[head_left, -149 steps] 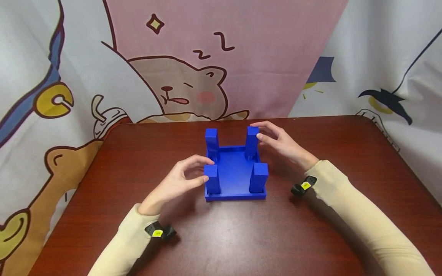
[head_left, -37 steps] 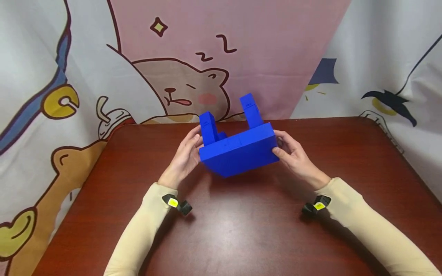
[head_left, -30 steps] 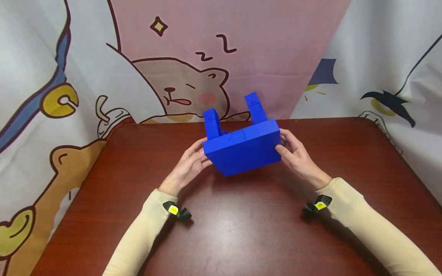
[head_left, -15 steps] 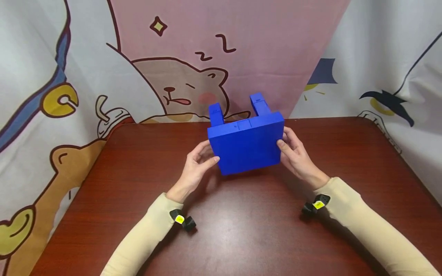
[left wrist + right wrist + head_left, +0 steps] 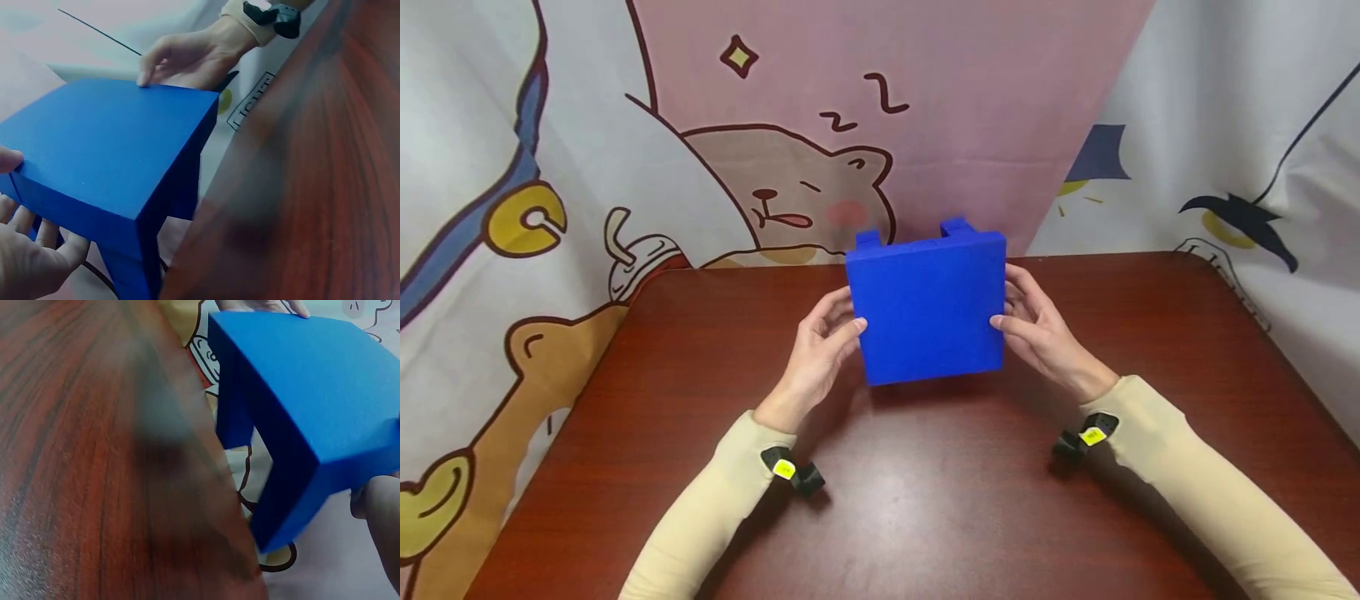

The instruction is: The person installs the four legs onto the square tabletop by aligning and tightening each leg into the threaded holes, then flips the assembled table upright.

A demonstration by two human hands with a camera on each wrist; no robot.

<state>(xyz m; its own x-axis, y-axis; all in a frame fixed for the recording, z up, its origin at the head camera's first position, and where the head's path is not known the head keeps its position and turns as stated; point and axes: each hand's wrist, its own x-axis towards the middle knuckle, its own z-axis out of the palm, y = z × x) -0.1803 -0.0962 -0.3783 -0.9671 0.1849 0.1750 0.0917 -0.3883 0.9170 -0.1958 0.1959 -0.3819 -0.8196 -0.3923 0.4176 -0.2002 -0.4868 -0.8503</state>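
Observation:
A small blue toy table (image 5: 928, 308) is held up over the wooden tabletop, tilted so its flat square top faces the head camera and its legs (image 5: 275, 506) point away. My left hand (image 5: 816, 350) grips the left edge, thumb on the flat face and fingers behind it. On the opposite edge my right hand (image 5: 1048, 337) holds it the same way, thumb on the face. In the left wrist view the fingers (image 5: 47, 234) curl under the rim beside a leg. Most of the legs are hidden behind the top in the head view.
The dark red-brown wooden table (image 5: 910, 500) spreads below both hands. A printed cloth (image 5: 970, 125) with a sleeping bear hangs behind its far edge. Each wrist carries a small black camera, such as the left one (image 5: 793, 475).
Five seconds ago the blue table rested legs-up on the wood with hands at two legs. Since then it was lifted and turned, and over the last second its flat top swung further toward the head camera.

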